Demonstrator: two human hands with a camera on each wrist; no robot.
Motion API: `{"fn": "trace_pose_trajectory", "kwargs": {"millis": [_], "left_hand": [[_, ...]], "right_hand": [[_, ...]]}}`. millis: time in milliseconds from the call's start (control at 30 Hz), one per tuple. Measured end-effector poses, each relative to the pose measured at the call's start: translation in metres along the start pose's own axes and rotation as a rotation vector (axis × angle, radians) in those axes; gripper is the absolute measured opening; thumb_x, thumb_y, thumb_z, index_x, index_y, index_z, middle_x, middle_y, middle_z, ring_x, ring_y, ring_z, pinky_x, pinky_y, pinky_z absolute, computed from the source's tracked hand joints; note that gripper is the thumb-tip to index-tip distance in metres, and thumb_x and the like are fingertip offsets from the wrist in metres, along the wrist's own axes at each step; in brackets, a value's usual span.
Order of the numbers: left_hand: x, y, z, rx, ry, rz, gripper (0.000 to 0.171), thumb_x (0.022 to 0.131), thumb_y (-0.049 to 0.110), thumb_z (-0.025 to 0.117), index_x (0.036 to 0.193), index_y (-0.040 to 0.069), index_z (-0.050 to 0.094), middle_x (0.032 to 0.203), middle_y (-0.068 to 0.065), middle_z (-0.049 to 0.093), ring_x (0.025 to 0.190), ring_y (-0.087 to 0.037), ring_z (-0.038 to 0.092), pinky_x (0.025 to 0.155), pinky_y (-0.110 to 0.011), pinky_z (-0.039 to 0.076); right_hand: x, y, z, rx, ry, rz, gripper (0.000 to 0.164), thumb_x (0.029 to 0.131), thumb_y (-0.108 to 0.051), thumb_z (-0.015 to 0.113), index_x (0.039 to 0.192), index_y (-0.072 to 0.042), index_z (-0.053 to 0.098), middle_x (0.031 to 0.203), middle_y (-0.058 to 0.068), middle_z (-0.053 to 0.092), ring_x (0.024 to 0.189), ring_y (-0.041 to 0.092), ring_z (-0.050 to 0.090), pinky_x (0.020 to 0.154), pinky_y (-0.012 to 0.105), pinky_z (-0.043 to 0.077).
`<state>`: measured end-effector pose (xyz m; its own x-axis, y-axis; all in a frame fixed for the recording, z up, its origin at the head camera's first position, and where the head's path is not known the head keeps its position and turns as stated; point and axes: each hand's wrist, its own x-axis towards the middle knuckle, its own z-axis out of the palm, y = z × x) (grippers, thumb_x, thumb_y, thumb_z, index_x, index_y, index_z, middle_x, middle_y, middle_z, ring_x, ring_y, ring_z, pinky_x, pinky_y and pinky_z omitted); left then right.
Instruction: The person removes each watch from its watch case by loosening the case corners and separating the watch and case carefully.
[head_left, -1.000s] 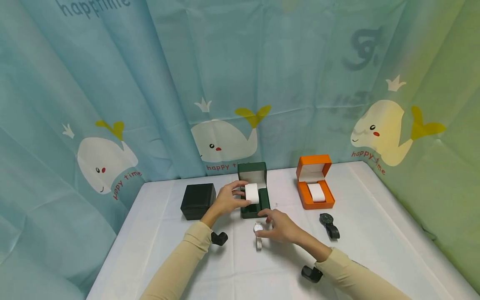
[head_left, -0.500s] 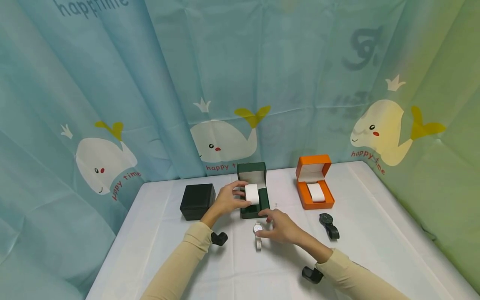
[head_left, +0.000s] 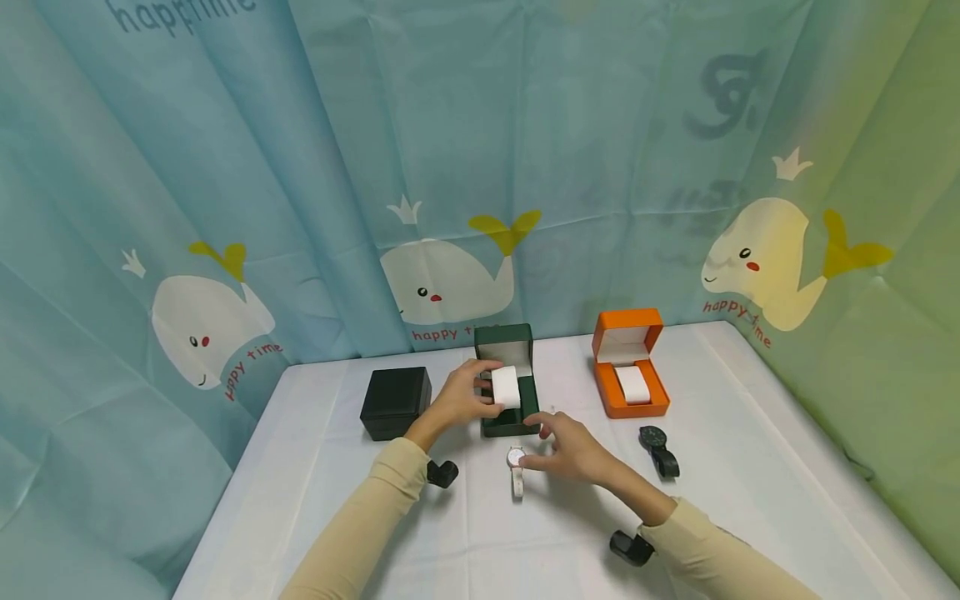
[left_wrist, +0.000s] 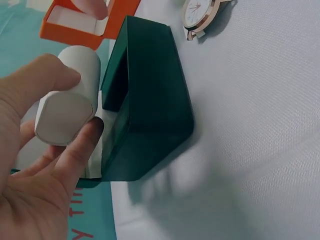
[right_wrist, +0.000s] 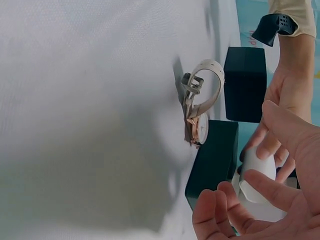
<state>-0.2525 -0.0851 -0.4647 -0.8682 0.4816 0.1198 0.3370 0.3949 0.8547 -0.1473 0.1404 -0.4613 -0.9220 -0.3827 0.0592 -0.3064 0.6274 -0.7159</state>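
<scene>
With our left hand [head_left: 457, 398] we are pinching the white cushion [head_left: 506, 387] between thumb and bent fingers, and we are holding it over the inside of the green box [left_wrist: 157, 85], whose lid is standing up. Our right hand [head_left: 573, 450] is hovering near the white-strapped watch [head_left: 517, 457]; its fingers are standing well apart, slightly bent, and are holding nothing. This watch is resting on the white table [head_left: 525, 550], in front of the green box. The black box [head_left: 393, 400] is sitting at the left, the orange box [head_left: 637, 411] at the right, and before that the dark watch [head_left: 653, 437] is lying.
</scene>
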Motion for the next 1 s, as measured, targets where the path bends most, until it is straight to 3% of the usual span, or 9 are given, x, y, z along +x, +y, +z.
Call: {"fn": "trace_pose_trajectory", "kwargs": {"millis": [233, 400, 533, 700, 1000], "left_hand": [[0.001, 0.004, 0.004, 0.074, -0.009, 0.040, 0.066, 0.079, -0.002, 0.084, 0.139, 0.000, 0.057, 0.132, -0.021, 0.054, 0.113, -0.040, 0.065, 0.082, -0.032, 0.060], [0.002, 0.005, 0.004, 0.263, -0.011, 0.083, 0.064, 0.078, 0.007, 0.086, 0.136, 0.002, 0.061, 0.131, -0.016, 0.059, 0.109, -0.033, 0.065, 0.085, -0.033, 0.058], [0.004, 0.004, 0.004, 0.401, -0.004, 0.109, 0.064, 0.076, 0.017, 0.088, 0.134, 0.007, 0.063, 0.129, -0.011, 0.064, 0.107, -0.029, 0.063, 0.091, -0.042, 0.054], [0.004, 0.003, 0.003, 0.480, -0.011, 0.099, 0.066, 0.078, 0.024, 0.089, 0.136, 0.009, 0.063, 0.133, -0.010, 0.063, 0.117, -0.030, 0.059, 0.100, -0.049, 0.049], [0.006, 0.001, 0.003, 0.522, -0.012, 0.074, 0.064, 0.078, 0.027, 0.088, 0.135, 0.010, 0.065, 0.129, -0.009, 0.066, 0.111, -0.028, 0.058, 0.098, -0.048, 0.049]], "right_hand": [[-0.002, 0.002, -0.005, 0.009, 0.007, 0.019, 0.060, 0.083, -0.027, 0.087, 0.132, -0.001, 0.062, 0.102, 0.017, 0.062, 0.083, 0.029, 0.058, 0.070, 0.034, 0.046], [-0.002, 0.004, -0.007, -0.002, 0.014, 0.020, 0.060, 0.083, -0.026, 0.087, 0.131, 0.000, 0.062, 0.104, 0.019, 0.062, 0.084, 0.031, 0.059, 0.071, 0.035, 0.048], [-0.002, 0.007, -0.008, -0.015, 0.022, 0.028, 0.059, 0.083, -0.027, 0.087, 0.131, -0.001, 0.063, 0.104, 0.019, 0.063, 0.084, 0.031, 0.060, 0.072, 0.036, 0.049], [-0.001, 0.011, -0.009, -0.020, 0.025, 0.045, 0.059, 0.083, -0.028, 0.087, 0.131, -0.002, 0.063, 0.103, 0.017, 0.063, 0.083, 0.029, 0.059, 0.072, 0.037, 0.049], [-0.002, 0.017, -0.014, -0.027, 0.040, 0.072, 0.060, 0.084, -0.028, 0.087, 0.132, -0.003, 0.063, 0.104, 0.017, 0.063, 0.080, 0.021, 0.054, 0.072, 0.036, 0.048]]}}
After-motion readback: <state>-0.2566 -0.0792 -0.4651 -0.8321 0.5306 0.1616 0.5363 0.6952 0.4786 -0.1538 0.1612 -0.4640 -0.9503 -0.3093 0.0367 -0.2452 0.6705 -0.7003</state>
